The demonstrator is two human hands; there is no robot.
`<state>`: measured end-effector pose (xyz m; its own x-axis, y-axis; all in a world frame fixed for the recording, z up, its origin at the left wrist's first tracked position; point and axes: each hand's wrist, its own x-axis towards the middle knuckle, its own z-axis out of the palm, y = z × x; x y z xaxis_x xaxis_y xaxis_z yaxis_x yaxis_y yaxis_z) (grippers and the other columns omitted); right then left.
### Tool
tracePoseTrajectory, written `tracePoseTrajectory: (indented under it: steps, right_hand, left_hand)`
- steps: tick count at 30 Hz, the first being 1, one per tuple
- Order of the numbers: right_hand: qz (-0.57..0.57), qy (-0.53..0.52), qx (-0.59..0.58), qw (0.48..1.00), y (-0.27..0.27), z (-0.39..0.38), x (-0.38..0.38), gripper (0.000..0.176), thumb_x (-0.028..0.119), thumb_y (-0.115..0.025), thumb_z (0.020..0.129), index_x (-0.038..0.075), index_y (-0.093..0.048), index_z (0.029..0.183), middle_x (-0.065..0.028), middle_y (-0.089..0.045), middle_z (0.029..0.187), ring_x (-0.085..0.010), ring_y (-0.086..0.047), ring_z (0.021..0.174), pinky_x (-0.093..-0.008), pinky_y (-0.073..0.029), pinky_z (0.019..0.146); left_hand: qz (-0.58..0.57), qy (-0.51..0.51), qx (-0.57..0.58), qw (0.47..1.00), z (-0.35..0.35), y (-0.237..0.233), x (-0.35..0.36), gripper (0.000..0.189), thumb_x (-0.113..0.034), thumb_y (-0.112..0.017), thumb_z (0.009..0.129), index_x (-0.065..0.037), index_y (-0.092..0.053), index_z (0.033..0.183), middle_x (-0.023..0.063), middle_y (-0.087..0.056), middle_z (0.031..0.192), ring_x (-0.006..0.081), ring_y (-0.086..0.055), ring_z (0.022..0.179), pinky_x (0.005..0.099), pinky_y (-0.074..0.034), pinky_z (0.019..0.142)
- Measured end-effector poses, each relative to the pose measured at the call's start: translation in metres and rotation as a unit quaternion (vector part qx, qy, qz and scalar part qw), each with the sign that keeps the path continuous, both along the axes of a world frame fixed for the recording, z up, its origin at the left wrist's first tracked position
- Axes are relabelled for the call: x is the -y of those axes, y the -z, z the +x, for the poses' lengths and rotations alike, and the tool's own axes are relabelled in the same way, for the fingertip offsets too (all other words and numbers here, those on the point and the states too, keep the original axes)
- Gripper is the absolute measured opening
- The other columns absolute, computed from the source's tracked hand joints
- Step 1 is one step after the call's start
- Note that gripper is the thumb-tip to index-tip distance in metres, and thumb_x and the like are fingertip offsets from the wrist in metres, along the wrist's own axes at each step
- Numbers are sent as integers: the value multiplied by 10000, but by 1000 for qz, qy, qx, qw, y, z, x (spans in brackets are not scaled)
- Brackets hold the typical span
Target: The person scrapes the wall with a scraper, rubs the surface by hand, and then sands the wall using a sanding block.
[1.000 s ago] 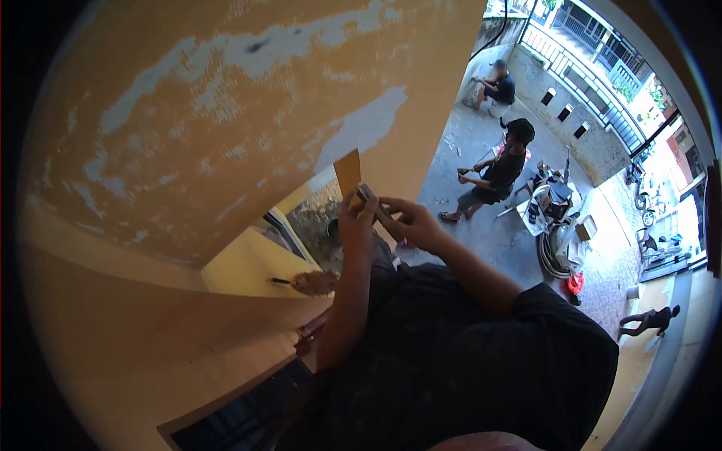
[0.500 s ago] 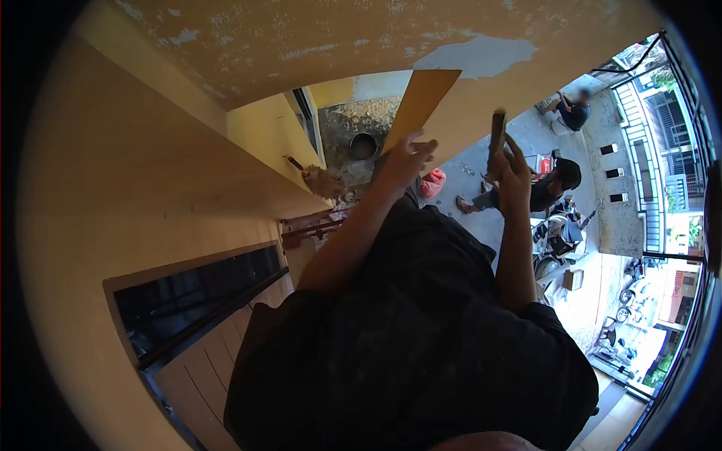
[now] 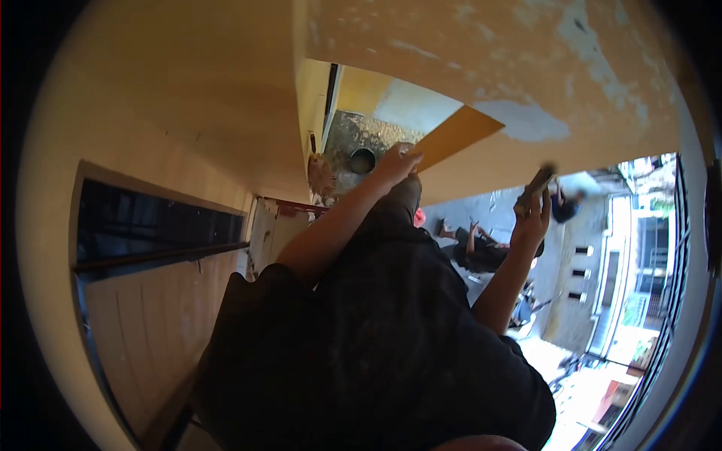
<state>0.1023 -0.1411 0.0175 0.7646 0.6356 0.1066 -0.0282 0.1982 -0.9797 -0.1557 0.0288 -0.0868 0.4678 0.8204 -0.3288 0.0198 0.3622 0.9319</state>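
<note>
Ochre sheet (image 3: 455, 134), yellow wall (image 3: 451, 60) with pale patches.

At one o'clock your sheet (image 3: 455, 134) looks matt and papery, the wall (image 3: 481, 52) behind it flaking and rough, your shirt (image 3: 376, 338) dark cloth.

Sheet (image 3: 457, 132) left of block (image 3: 536, 183), both before wall (image 3: 481, 52), bucket (image 3: 362, 160) below

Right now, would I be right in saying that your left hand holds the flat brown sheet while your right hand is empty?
Not quite: the right hand is not empty. It grips a small dark tool, too blurred to identify, as the head view shows. The left hand does hold the flat brown sheet.
</note>
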Motion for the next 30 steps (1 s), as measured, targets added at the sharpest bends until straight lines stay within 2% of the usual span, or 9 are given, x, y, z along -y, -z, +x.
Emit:
tracePoseTrajectory:
  steps: [4, 6, 13, 20, 22, 24, 28, 29, 30]
  right_hand:
    - [-3, -39, 15, 999, -15, -17, -11, 451, 81, -549, 961, 47, -430, 1395, -149, -588, 1213, -193, -600, 1053, -289, -509, 735]
    - [-14, -34, 19, 999, -15, -23, -12, 443, 72, -536, 967, 54, -430, 1396, -148, -598, 1196, -187, -604, 1045, -285, -514, 729]
    - [-18, -71, 3, 997, 2, -22, -2, 427, 119, -552, 969, 57, -441, 1376, -100, -628, 1123, -162, -611, 958, -302, -514, 751]
    - [8, -23, -61, 998, 12, -15, 17, 435, 116, -554, 966, 57, -440, 1382, -93, -594, 1198, -186, -598, 1029, -326, -498, 846]
    - [5, 9, -73, 997, 12, -11, 24, 423, 111, -560, 960, 73, -463, 1371, -83, -590, 1206, -197, -595, 1056, -351, -500, 857]
    - [5, 41, -81, 996, 10, -7, 34, 420, 111, -559, 961, 72, -462, 1368, -91, -595, 1195, -200, -595, 1067, -356, -505, 847]
    - [-19, 87, -91, 992, 13, 6, 51, 432, 153, -580, 957, 67, -459, 1363, -111, -602, 1170, -201, -612, 1008, -333, -504, 774]
    - [-22, 93, -97, 991, 18, 11, 55, 440, 172, -597, 949, 79, -468, 1359, -109, -600, 1167, -193, -609, 980, -329, -500, 742]
    - [-24, 115, -102, 988, 19, 10, 54, 405, 183, -586, 953, 87, -486, 1333, -113, -637, 1081, -186, -611, 883, -321, -502, 717]
  left_hand:
    - [-20, -13, -1, 1000, -4, 9, 7, 587, -328, -668, 880, 20, -479, 1314, 125, -664, 913, 147, -639, 756, 272, -500, 645]
    - [-39, 15, -13, 999, -6, 13, 10, 520, -351, -641, 904, -52, -499, 1305, 76, -666, 1034, 126, -650, 809, 274, -490, 671]
    - [-31, 36, -27, 998, -2, 9, 12, 539, -356, -640, 907, -35, -492, 1315, 70, -662, 1041, 120, -641, 819, 259, -480, 695]
    - [-24, 136, -12, 990, 12, 6, 12, 510, -339, -640, 905, -46, -512, 1301, 69, -672, 1040, 120, -640, 806, 267, -491, 674]
    - [-47, 100, -12, 994, 9, -3, -2, 431, -324, -659, 882, -23, -597, 1184, 106, -683, 959, 139, -650, 758, 265, -496, 612]
    - [-26, 87, -21, 996, 11, -2, -26, 390, -333, -642, 895, -60, -611, 1172, 74, -687, 976, 136, -650, 758, 249, -486, 601]
    - [68, 41, 60, 995, 8, -62, -53, 373, -339, -612, 920, -61, -610, 1169, 85, -685, 1028, 160, -656, 842, 274, -490, 697]
    - [79, 65, 52, 993, 6, -77, -60, 445, -369, -590, 931, -56, -553, 1244, 88, -665, 1112, 189, -640, 961, 299, -478, 817]
    - [94, 56, 62, 992, 7, -93, -60, 450, -374, -586, 936, -41, -553, 1237, 95, -664, 1119, 192, -643, 971, 306, -470, 849]
